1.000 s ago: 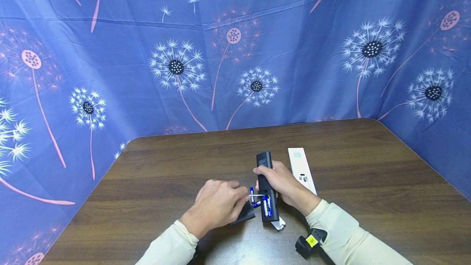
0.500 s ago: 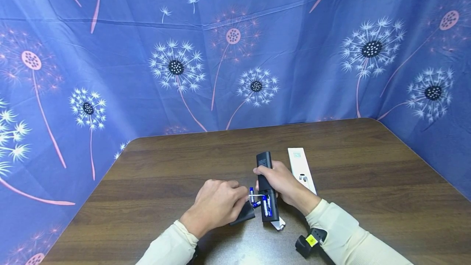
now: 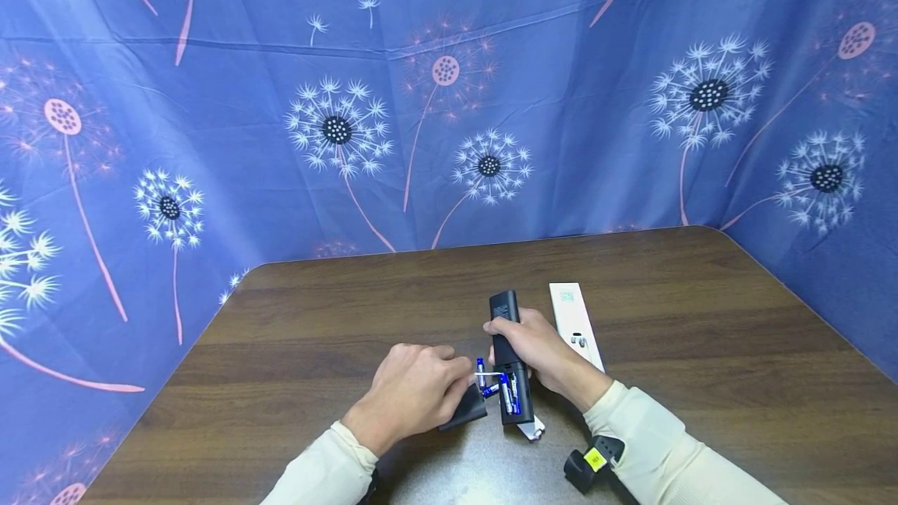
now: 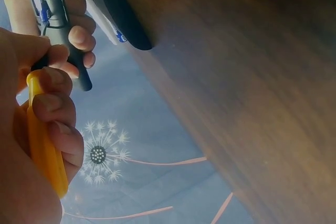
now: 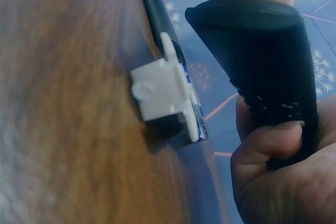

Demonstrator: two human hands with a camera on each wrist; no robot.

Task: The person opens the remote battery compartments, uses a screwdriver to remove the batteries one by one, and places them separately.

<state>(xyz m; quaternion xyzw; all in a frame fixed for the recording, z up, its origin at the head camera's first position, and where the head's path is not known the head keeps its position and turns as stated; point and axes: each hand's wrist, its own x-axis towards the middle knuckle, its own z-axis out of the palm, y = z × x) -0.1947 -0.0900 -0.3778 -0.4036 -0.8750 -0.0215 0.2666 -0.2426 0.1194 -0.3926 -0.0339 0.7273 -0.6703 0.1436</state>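
In the left wrist view my left hand (image 3: 421, 388) grips a screwdriver by its yellow handle (image 4: 46, 150), fingers curled round it. Its thin shaft (image 3: 487, 373) reaches across to the top end of a blue-and-silver battery (image 3: 507, 396) in the open compartment of a black remote control (image 3: 505, 345). Two batteries sit side by side there, a little askew. My right hand (image 3: 536, 345) holds the remote face down, thumb across its back; buttons show underneath in the right wrist view. A black battery cover (image 3: 468, 410) lies on the table beside my left hand, partly hidden by it.
Loose batteries (image 3: 480, 372) lie on the wooden table (image 3: 337, 310) between my hands. A long white strip-like object (image 3: 571, 314) lies behind my right forearm. A white plastic piece (image 5: 160, 88) stands near the remote's lower end. A patterned blue cloth (image 3: 449, 139) hangs behind the table.
The batteries in the compartment lean slightly more than before. Both hands and the remote keep nearly the same places.
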